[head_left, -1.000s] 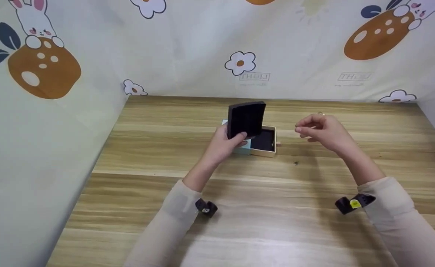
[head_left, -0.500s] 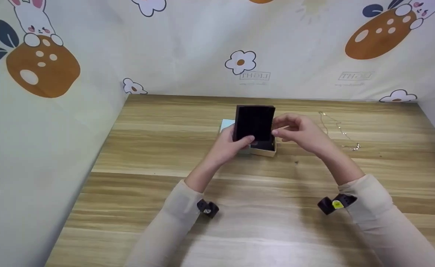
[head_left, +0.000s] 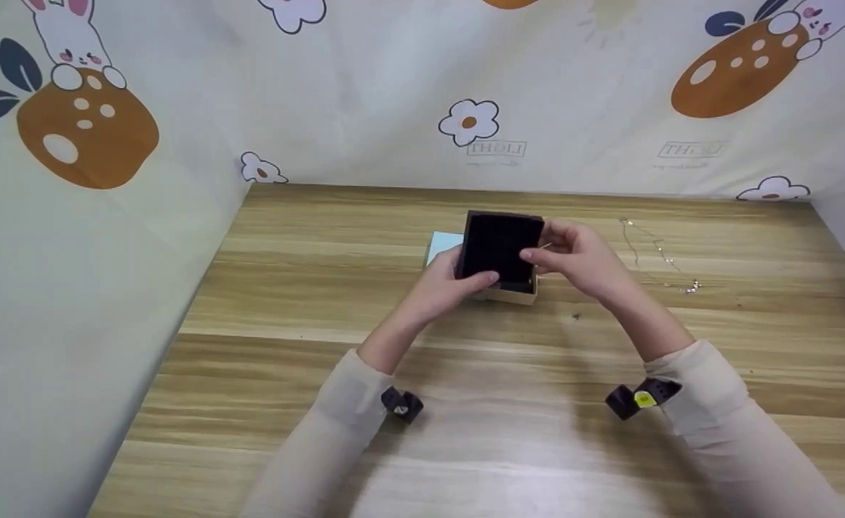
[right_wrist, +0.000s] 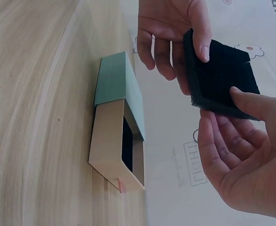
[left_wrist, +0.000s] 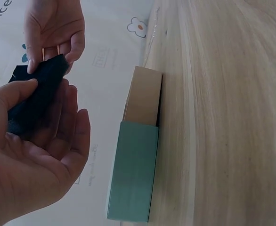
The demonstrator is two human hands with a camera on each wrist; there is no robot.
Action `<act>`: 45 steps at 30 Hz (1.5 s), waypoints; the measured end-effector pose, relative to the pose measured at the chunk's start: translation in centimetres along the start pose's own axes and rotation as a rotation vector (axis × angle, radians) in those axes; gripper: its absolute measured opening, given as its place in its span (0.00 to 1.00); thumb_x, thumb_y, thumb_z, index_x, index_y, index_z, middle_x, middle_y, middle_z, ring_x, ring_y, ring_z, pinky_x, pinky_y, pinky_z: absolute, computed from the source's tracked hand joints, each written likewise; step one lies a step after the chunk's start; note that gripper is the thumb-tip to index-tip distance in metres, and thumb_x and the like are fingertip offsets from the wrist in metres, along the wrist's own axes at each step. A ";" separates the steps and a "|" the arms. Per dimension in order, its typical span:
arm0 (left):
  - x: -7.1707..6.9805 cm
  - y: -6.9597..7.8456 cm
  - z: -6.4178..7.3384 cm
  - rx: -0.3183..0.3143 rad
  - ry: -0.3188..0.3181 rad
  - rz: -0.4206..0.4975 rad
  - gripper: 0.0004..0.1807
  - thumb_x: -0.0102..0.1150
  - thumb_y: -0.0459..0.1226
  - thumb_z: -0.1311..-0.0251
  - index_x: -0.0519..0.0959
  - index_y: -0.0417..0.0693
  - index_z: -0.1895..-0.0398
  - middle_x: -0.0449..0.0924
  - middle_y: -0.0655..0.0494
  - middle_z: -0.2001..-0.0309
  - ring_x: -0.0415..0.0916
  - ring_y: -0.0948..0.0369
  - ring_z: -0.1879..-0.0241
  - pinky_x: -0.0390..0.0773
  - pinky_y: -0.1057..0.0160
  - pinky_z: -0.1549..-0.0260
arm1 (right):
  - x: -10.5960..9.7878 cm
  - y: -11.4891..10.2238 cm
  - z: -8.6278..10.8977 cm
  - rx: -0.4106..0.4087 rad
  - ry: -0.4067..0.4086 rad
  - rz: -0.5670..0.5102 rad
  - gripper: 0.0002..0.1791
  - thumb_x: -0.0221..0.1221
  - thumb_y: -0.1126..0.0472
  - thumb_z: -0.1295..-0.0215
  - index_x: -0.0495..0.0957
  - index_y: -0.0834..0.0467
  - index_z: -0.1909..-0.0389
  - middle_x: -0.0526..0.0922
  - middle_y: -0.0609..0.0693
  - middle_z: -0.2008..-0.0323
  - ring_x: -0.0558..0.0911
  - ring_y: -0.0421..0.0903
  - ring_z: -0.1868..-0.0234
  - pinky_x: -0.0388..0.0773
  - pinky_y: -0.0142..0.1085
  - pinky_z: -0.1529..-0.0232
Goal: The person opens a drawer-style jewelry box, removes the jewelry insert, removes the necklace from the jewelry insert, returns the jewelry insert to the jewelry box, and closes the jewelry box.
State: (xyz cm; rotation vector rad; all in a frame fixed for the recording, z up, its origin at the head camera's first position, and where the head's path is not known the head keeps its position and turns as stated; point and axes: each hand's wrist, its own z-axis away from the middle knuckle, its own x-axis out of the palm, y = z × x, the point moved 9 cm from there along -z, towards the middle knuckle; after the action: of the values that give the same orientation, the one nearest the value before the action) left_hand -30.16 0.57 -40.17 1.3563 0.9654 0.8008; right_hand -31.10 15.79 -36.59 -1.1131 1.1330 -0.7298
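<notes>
A square black foam pad (head_left: 502,244) is held up between both hands, tilted above the box. My left hand (head_left: 445,282) grips its left lower edge, thumb on the face. On the right edge, my right hand (head_left: 576,257) pinches the pad with its thumb in front and fingers behind. Below stands a drawer-style box: a mint-green sleeve (left_wrist: 134,172) with a cream drawer (right_wrist: 110,141) pulled partly out of it. Dark lining shows inside the drawer in the right wrist view, and a small pink ribbon tab (right_wrist: 121,185) hangs at its end.
A thin chain necklace (head_left: 658,248) with small shiny pieces lies on the wooden table (head_left: 509,432) to the right of the box. A tiny dark speck (head_left: 576,316) is on the wood near it. A patterned cloth (head_left: 365,93) hangs behind the table.
My right hand has moved left from beside the necklace and taken hold of the pad's right edge. The pad has shifted slightly right and down, its face turning more toward the head camera.
</notes>
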 end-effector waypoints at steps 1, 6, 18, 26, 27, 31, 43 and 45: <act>0.0 0.0 0.0 0.001 -0.004 -0.001 0.24 0.58 0.30 0.36 0.70 0.29 0.39 0.79 0.32 0.45 0.83 0.50 0.53 0.81 0.68 0.56 | -0.1 0.0 0.0 -0.001 0.003 -0.001 0.13 0.59 0.69 0.34 0.74 0.72 0.52 0.82 0.37 0.66 0.84 0.31 0.65 0.84 0.29 0.60; -0.1 0.1 0.1 0.007 -0.025 0.002 0.20 0.57 0.28 0.35 0.71 0.27 0.41 0.79 0.31 0.47 0.82 0.45 0.50 0.83 0.62 0.52 | -0.6 0.3 0.0 -0.001 0.023 -0.014 0.12 0.60 0.68 0.34 0.75 0.72 0.53 0.82 0.37 0.67 0.84 0.32 0.65 0.84 0.30 0.60; -1.3 -1.1 -0.1 -0.047 -0.003 0.002 0.13 0.52 0.31 0.30 0.73 0.32 0.47 0.82 0.33 0.49 0.83 0.45 0.51 0.79 0.45 0.43 | -2.4 2.1 -0.1 0.026 0.077 -0.154 0.09 0.60 0.69 0.33 0.75 0.64 0.54 0.83 0.39 0.67 0.85 0.35 0.64 0.85 0.31 0.62; -2.6 -0.8 -0.4 -0.010 0.084 -0.136 0.14 0.55 0.34 0.30 0.76 0.35 0.47 0.85 0.41 0.51 0.81 0.51 0.51 0.79 0.65 0.55 | -3.0 3.4 -0.3 0.051 0.078 -0.273 0.06 0.58 0.72 0.33 0.75 0.58 0.61 0.85 0.40 0.69 0.86 0.36 0.66 0.86 0.31 0.63; -2.7 -0.7 -0.4 -0.007 0.094 -0.164 0.14 0.56 0.34 0.31 0.76 0.35 0.47 0.86 0.42 0.51 0.81 0.52 0.51 0.79 0.66 0.54 | -3.0 3.6 -0.3 0.058 0.075 -0.285 0.06 0.58 0.72 0.33 0.75 0.59 0.61 0.85 0.40 0.68 0.86 0.37 0.66 0.86 0.32 0.62; -2.8 -0.6 -0.5 -0.012 0.115 -0.305 0.14 0.58 0.34 0.32 0.77 0.38 0.46 0.85 0.46 0.49 0.80 0.54 0.46 0.79 0.60 0.44 | -3.2 4.4 -0.4 0.097 0.070 -0.306 0.05 0.58 0.71 0.32 0.73 0.61 0.59 0.87 0.40 0.67 0.87 0.38 0.66 0.86 0.32 0.60; -2.1 -1.1 -0.9 -0.067 0.061 -0.864 0.21 0.61 0.39 0.33 0.75 0.51 0.37 0.75 0.54 0.34 0.67 0.55 0.31 0.67 0.57 0.30 | -3.9 6.8 -0.6 0.199 0.092 -0.164 0.10 0.60 0.65 0.32 0.70 0.61 0.55 0.82 0.36 0.72 0.85 0.33 0.69 0.86 0.33 0.59; -2.0 -1.4 -0.9 -0.086 0.055 -0.915 0.22 0.62 0.40 0.34 0.75 0.53 0.37 0.75 0.55 0.34 0.68 0.56 0.31 0.68 0.57 0.32 | -3.9 7.0 -0.6 0.201 0.095 -0.161 0.12 0.60 0.65 0.32 0.69 0.62 0.53 0.82 0.37 0.71 0.85 0.34 0.69 0.86 0.33 0.59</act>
State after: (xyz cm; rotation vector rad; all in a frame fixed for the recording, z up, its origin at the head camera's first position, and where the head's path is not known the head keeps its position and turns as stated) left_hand -31.95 -0.96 -41.31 0.6811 1.4080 0.1704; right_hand -33.35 21.36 -41.99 -1.0145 1.0319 -1.0090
